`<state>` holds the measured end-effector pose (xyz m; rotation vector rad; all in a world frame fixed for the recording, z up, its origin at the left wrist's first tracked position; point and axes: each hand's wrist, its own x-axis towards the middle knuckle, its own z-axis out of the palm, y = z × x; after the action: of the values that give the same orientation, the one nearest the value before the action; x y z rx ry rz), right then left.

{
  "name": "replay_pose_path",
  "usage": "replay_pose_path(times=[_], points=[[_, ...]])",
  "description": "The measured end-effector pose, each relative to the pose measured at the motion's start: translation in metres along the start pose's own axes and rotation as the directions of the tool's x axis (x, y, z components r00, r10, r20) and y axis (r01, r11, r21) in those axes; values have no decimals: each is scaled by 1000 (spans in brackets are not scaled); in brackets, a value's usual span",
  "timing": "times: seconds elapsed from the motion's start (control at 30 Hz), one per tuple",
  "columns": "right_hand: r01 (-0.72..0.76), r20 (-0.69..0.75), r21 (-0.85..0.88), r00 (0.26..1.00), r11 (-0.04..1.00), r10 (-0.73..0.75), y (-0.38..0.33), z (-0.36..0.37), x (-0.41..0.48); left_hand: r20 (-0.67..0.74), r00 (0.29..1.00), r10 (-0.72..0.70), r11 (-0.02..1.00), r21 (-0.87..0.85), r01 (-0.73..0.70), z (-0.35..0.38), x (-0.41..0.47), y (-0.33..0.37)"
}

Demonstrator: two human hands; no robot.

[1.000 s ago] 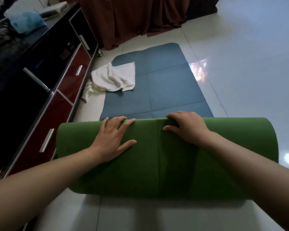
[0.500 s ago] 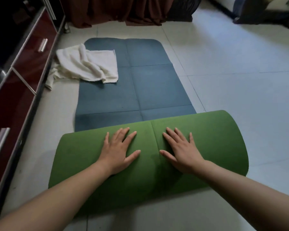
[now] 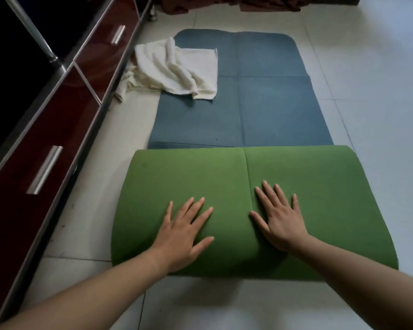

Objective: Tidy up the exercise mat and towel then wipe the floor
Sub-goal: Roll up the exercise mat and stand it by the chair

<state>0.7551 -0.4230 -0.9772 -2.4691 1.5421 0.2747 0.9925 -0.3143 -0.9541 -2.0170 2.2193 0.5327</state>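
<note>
On the tiled floor (image 3: 367, 91), the exercise mat (image 3: 248, 110) lies half folded, green underside up. Left hand (image 3: 184, 236) and right hand (image 3: 281, 222) press flat on it, fingers spread. Crumpled white towel (image 3: 177, 67) rests on its far-left corner.

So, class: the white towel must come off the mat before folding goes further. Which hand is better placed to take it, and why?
Left. The towel lies at the mat's far left edge, on the left hand's side; the right hand would have to cross over.
</note>
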Motion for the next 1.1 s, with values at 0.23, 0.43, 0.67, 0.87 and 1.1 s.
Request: replay_pose_path(times=[0.23,0.43,0.67,0.87,1.1], points=[[-80,25,56,997,995,78,5,17,8,99,995,18,999,26,-21,21,28,-8],[-159,129,68,980,985,150,18,49,-14,207,977,45,999,6,-48,40,58,-18],[-129,211,81,971,988,110,24,53,-9,234,972,36,998,40,-47,52,64,-24],[-117,282,75,955,990,92,26,49,-5,271,962,14,996,80,-38,42,67,-19],[-69,260,69,964,995,49,18,29,-14,180,983,-39,998,-33,46,31,44,1]])
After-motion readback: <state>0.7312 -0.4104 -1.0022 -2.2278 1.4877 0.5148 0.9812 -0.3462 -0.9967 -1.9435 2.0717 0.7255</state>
